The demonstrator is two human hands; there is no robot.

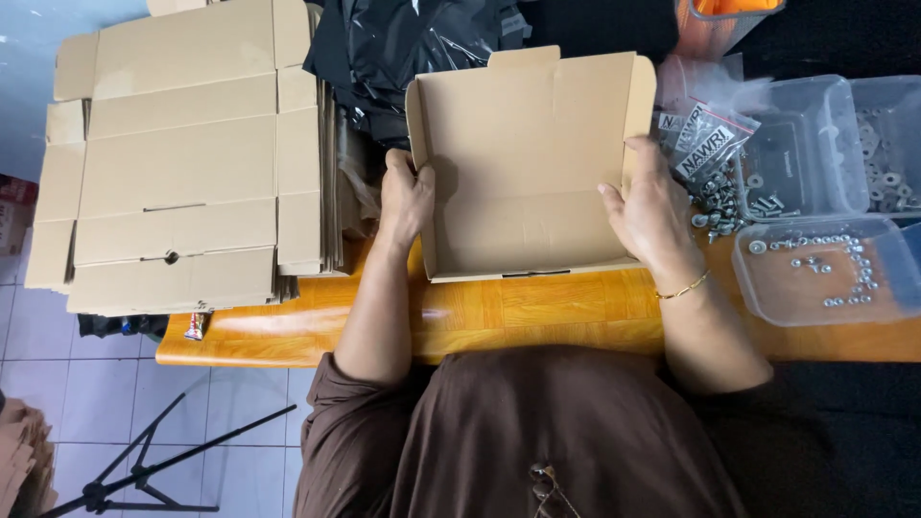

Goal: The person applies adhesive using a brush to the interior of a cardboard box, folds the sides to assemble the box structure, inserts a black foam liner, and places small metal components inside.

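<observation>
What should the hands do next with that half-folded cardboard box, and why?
Probably fold the back flap down. The left hand and right hand already hold the side walls of the cardboard box upright on the wooden table, and that flap stands open.

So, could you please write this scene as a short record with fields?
Left hand: grips the left wall of the box
Right hand: grips the right wall of the box
Box: brown cardboard, open, empty, partly folded
Surface: wooden table
Left of box: stack of flat cardboard
Right of box: clear tubs with nuts and bolts, small bags
Behind box: black plastic
</observation>
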